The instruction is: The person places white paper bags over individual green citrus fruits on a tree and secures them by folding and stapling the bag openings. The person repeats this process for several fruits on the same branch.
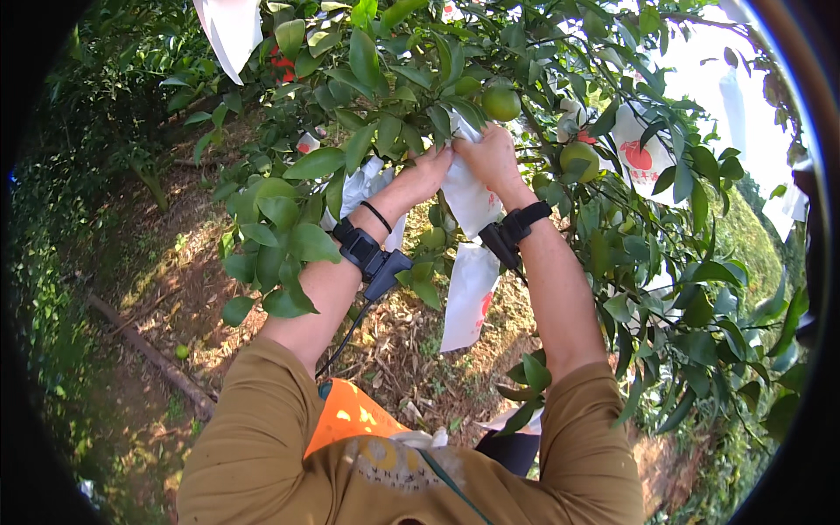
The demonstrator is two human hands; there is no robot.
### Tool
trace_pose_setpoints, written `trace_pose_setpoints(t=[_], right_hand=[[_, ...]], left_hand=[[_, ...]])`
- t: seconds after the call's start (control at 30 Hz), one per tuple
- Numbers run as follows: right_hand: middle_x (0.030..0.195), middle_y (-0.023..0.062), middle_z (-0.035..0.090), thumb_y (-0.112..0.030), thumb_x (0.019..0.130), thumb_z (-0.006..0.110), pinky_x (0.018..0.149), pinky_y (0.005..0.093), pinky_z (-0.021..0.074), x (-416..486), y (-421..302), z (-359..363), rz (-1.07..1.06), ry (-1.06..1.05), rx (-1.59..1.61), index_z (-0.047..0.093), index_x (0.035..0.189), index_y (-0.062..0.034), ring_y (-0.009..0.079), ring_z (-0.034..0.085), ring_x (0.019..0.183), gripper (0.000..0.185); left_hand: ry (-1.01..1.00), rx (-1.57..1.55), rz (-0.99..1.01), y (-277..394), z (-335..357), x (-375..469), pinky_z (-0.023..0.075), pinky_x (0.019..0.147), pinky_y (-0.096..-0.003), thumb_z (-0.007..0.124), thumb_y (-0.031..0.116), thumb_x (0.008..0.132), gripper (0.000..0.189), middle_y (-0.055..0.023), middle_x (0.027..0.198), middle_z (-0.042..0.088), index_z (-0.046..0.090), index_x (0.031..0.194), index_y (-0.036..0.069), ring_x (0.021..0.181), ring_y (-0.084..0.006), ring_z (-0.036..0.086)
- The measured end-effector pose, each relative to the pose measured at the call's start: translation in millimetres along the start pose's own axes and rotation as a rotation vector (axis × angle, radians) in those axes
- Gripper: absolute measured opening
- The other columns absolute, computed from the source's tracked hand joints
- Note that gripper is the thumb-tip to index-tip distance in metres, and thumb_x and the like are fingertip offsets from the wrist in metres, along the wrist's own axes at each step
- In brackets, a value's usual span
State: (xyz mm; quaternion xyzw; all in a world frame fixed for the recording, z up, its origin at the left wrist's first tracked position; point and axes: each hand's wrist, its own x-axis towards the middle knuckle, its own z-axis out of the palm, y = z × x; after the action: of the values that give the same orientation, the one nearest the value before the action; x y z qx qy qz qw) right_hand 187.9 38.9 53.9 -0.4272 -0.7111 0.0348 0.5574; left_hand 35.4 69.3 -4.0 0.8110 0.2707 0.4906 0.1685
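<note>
Both hands are raised among the leaves of a citrus tree, close together at the top of a white paper fruit bag [470, 197] with red print. My right hand [489, 156] grips the bag's upper end with bent fingers. My left hand [430, 172] touches the bag's left side near its top; leaves partly cover its fingers, so its hold cannot be made out. Whatever is inside the bag is hidden. A green citrus fruit [501, 103] hangs just above my right hand. Below hangs another white paper bag [470, 295], and a crumpled one [367, 190] is behind my left forearm.
More bags hang at the right [642, 154] and top left [231, 36]. Another green fruit [579, 161] hangs right of my right hand. Leafy twigs [289, 243] overlap my left forearm. An orange bag [354, 415] is at my waist. A fallen branch [154, 357] lies on the ground.
</note>
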Motion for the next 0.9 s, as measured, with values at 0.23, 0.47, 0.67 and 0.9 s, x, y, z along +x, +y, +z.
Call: trace_pose_setpoints(t=[0.23, 0.47, 0.67, 0.9], right_hand=[[0.071, 0.0169, 0.064, -0.02, 0.071, 0.066, 0.064, 0.0365, 0.0489, -2.5, -0.8, -5.4, 0.057, -0.084, 0.019, 0.067, 0.081, 0.0, 0.0279, 0.062, 0.064, 0.023], [0.081, 0.0175, 0.068, -0.021, 0.074, 0.065, 0.069, 0.0358, 0.051, -0.7, -15.6, -11.8, 0.203, -0.189, 0.008, 0.065, 0.098, 0.0002, 0.0276, 0.067, 0.074, 0.032], [0.088, 0.0235, 0.067, -0.023, 0.075, 0.065, 0.073, 0.0378, 0.0508, 8.2, -16.9, -21.4, 0.196, -0.317, -0.075, 0.062, 0.103, 0.0035, 0.0313, 0.067, 0.08, 0.038], [0.089, 0.0215, 0.067, -0.023, 0.073, 0.066, 0.073, 0.0381, 0.0502, 7.4, -2.8, -8.6, 0.187, -0.215, -0.007, 0.061, 0.103, 0.0002, 0.0307, 0.066, 0.082, 0.039]], left_hand=[[-0.199, -0.776, -0.525, 30.9, -13.3, -8.3, 0.0415, 0.098, -0.0368, 0.046, 0.037, 0.097, 0.067, -0.006, 0.138, 0.042, 0.015, 0.148, 0.005, 0.111, -0.0187, 0.055], [-0.154, -0.853, -0.517, 37.0, -15.4, -9.7, 0.0434, 0.093, -0.0354, 0.05, 0.034, 0.095, 0.072, -0.0057, 0.137, 0.044, 0.013, 0.149, 0.004, 0.108, -0.0188, 0.056], [-0.086, -0.756, -0.498, 32.2, -7.9, -6.4, 0.0437, 0.087, -0.0304, 0.053, 0.036, 0.093, 0.077, -0.0048, 0.127, 0.052, 0.012, 0.149, 0.002, 0.104, -0.0141, 0.054], [-0.036, -0.678, -0.373, 32.7, -7.5, -6.3, 0.0385, 0.08, -0.0217, 0.057, 0.033, 0.09, 0.07, -0.0042, 0.119, 0.055, 0.028, 0.142, -0.005, 0.093, -0.008, 0.05]])
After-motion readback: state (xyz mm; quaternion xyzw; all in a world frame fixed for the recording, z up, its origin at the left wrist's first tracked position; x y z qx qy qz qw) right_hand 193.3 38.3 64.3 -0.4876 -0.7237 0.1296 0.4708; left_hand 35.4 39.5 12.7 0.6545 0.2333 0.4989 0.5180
